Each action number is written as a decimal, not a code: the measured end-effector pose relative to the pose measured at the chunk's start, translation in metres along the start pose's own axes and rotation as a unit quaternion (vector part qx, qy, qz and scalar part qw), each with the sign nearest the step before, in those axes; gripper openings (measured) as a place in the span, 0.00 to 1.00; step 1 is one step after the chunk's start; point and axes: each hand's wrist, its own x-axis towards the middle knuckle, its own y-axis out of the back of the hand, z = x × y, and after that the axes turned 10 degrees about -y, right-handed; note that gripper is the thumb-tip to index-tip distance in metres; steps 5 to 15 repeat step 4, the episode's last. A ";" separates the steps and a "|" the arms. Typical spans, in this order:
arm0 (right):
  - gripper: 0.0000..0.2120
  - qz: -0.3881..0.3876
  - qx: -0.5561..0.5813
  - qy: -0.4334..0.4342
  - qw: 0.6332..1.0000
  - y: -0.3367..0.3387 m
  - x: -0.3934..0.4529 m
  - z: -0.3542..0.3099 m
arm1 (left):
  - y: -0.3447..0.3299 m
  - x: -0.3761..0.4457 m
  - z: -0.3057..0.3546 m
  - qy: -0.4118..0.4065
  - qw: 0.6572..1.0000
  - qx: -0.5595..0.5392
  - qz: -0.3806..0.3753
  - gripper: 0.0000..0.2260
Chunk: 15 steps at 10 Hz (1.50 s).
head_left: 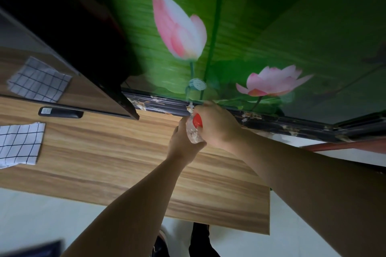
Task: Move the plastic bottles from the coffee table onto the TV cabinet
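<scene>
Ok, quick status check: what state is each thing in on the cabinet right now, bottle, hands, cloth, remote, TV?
Plastic bottle: red cap on, gripped by both hands over the cabinet's back edge; whether it touches the top is hidden.
Left hand: closed on the bottle's lower body.
Right hand: closed on the bottle near the cap.
TV cabinet: wooden top.
Checked cloth: lying flat at the left.
Remote: lying flat under the TV.
TV: screen dark.

there is one bottle (193, 131) with one red cap (197, 120), and two hands, left (183, 142) and right (217, 125). there is one remote (60, 112) and one checked cloth (19, 144). the wall shows two pink flowers (179, 27).
</scene>
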 end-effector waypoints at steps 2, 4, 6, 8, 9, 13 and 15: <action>0.21 0.012 0.025 -0.005 1.000 0.004 -0.013 0.001 | 0.010 -0.008 0.003 -0.011 1.000 0.003 -0.005 0.41; 0.25 0.020 0.019 -0.023 0.999 0.016 -0.037 -0.002 | 0.038 -0.020 0.018 -0.046 0.997 0.054 -0.013 0.38; 0.25 0.020 0.019 -0.023 0.999 0.016 -0.037 -0.002 | 0.038 -0.020 0.018 -0.046 0.997 0.054 -0.013 0.38; 0.25 0.020 0.019 -0.023 0.999 0.016 -0.037 -0.002 | 0.038 -0.020 0.018 -0.046 0.997 0.054 -0.013 0.38; 0.25 0.020 0.019 -0.023 0.999 0.016 -0.037 -0.002 | 0.038 -0.020 0.018 -0.046 0.997 0.054 -0.013 0.38; 0.25 0.020 0.019 -0.023 0.999 0.016 -0.037 -0.002 | 0.038 -0.020 0.018 -0.046 0.997 0.054 -0.013 0.38; 0.25 0.020 0.019 -0.023 0.999 0.016 -0.037 -0.002 | 0.038 -0.020 0.018 -0.046 0.997 0.054 -0.013 0.38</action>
